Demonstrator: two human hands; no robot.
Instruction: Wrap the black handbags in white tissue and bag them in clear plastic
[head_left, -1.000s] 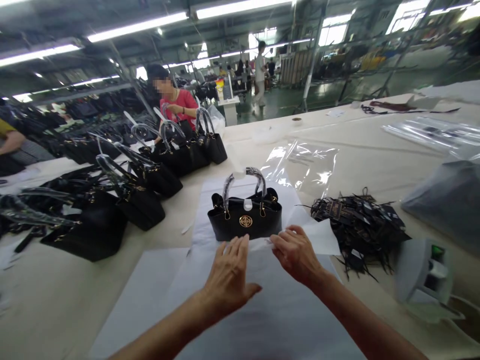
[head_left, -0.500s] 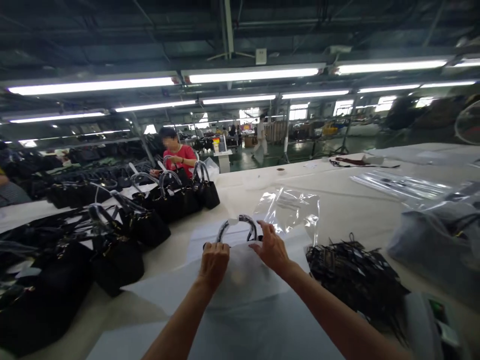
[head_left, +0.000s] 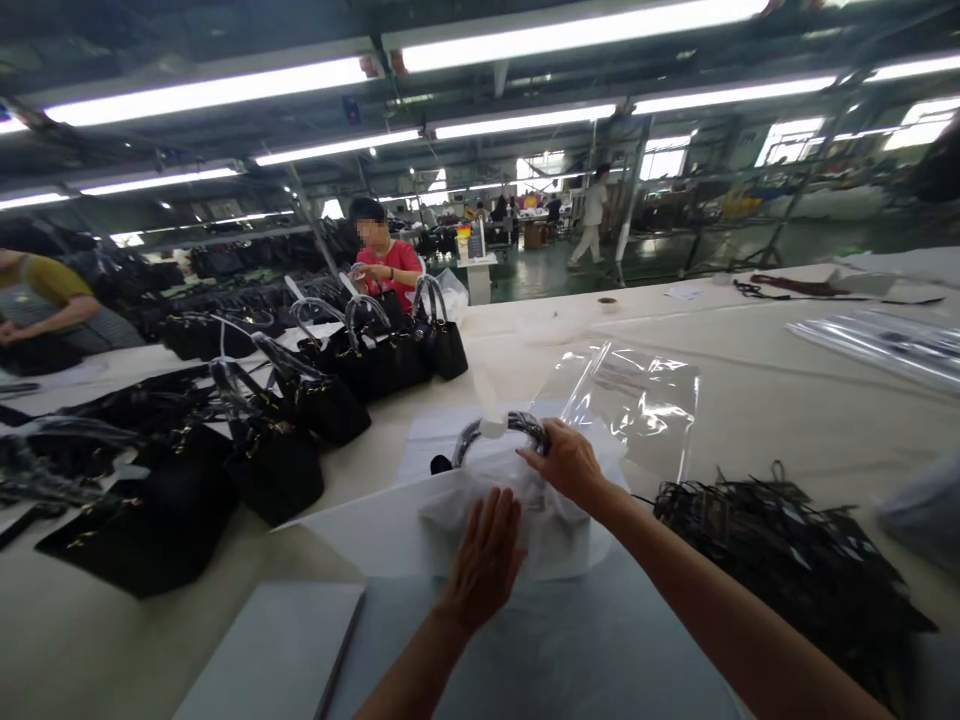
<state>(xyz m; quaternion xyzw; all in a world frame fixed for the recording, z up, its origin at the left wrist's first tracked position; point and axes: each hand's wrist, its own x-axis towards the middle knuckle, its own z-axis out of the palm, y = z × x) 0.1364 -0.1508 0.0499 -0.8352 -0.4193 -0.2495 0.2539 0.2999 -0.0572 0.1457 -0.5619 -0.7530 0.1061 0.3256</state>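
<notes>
In front of me a handbag is covered by thin white paper, its body hidden underneath. The bag's curved dark handle, wrapped in clear plastic, sticks out at the top with a white strip on it. My left hand lies flat on the paper over the bag, fingers stretched out. At the right end of the handle, my right hand is closed, thumb and fingers around it. Beneath the bag are more paper sheets. A clear plastic sheet lies just beyond my right hand.
Black handbags with wrapped handles line the left side. A heap of black straps lies at right, near a stack of clear plastic. A white board is at front left. Co-workers, one in a red shirt, are beyond.
My left hand has left the paper's upper edge and now rests flat on its front. My right hand has closed at the handle. The view has tilted down and turned left.
</notes>
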